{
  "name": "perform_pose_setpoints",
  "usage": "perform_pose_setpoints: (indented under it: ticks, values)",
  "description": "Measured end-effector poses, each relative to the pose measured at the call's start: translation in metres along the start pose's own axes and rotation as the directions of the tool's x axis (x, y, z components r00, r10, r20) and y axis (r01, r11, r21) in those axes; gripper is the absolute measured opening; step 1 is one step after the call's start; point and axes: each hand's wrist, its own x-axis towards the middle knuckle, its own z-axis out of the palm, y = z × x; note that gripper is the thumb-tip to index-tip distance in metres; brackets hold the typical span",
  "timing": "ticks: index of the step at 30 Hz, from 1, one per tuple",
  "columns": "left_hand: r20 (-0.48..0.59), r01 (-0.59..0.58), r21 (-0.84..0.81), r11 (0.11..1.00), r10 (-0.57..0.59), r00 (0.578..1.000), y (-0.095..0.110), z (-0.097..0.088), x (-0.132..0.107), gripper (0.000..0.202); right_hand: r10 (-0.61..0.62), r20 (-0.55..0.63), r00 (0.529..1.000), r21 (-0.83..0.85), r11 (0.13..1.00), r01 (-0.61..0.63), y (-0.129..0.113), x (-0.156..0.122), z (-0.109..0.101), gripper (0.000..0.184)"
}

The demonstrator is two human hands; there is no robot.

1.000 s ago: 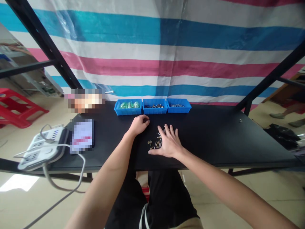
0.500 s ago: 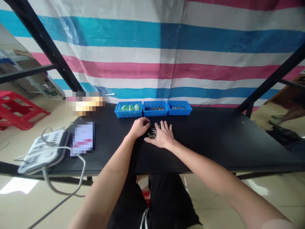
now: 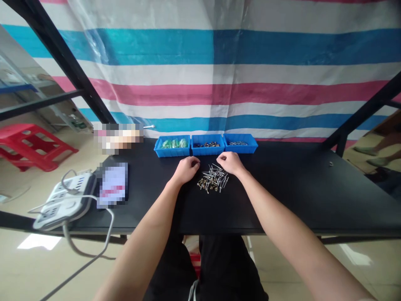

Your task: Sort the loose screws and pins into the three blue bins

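A small heap of metal pins and brass-coloured bits (image 3: 213, 180) lies on the black table (image 3: 282, 196) in front of me. My left hand (image 3: 187, 168) rests just left of the heap with its fingers curled in. My right hand (image 3: 229, 161) sits at the heap's far right edge, fingers bent into a loose pinch; what they hold, if anything, is hidden. Behind the heap stand three blue trays: the left blue tray (image 3: 172, 145) with green parts, the middle blue tray (image 3: 207, 145) with dark and brass parts, the right blue tray (image 3: 240, 143) with silver pins.
A white power strip (image 3: 64, 199) with a grey cable lies at the table's left end, beside a flat blurred item (image 3: 112, 184). A red plastic stool (image 3: 34, 144) stands on the floor to the left. A striped tarpaulin (image 3: 219, 71) hangs behind the table.
My right hand lifted off the heap, where it lay flat, and moved to the heap's far right with fingers curled. The heap now lies uncovered. My left hand has stayed where it was.
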Motion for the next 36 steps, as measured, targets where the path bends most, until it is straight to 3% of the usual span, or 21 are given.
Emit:
perform_pose_setpoints:
  ticks: [4,15,17,22,25,30,33,36]
  values:
    - [0.004,-0.007,0.005,1.000,0.007,1.000,-0.001,0.000,0.000,0.022,-0.051,0.043,0.998,0.014,0.999,0.051,0.010,-0.002,0.007,0.015]
    - [0.014,-0.002,0.005,1.000,0.002,1.000,0.006,-0.002,-0.001,0.021,-0.042,0.173,0.984,-0.192,0.979,0.076,-0.007,-0.001,0.009,0.018]
    - [0.000,-0.009,0.000,1.000,0.009,1.000,0.008,-0.003,-0.002,0.021,-0.050,0.142,0.989,-0.180,0.981,0.075,-0.007,0.000,0.010,0.018]
    - [-0.050,-0.065,-0.024,0.998,0.063,0.997,0.016,-0.004,-0.005,0.022,-0.135,-0.076,0.988,0.032,0.990,0.137,-0.010,-0.001,0.011,0.017]
    - [-0.053,-0.131,-0.052,0.990,0.128,0.990,0.022,-0.004,-0.008,0.022,-0.170,-0.134,0.976,0.182,0.964,0.193,-0.015,-0.004,0.013,0.024]
    - [-0.041,-0.202,-0.069,0.977,0.200,0.979,0.030,-0.004,-0.010,0.023,-0.186,-0.140,0.973,0.383,0.896,0.227,-0.024,-0.008,0.020,0.022]
    - [-0.043,-0.209,-0.059,0.976,0.207,0.977,0.031,-0.004,-0.010,0.024,-0.129,-0.122,0.984,0.530,0.830,0.175,-0.026,-0.010,0.023,0.019]
    - [-0.061,-0.204,-0.056,0.977,0.201,0.978,0.030,-0.004,-0.009,0.025,-0.090,-0.085,0.992,0.632,0.765,0.123,-0.028,-0.011,0.023,0.027]
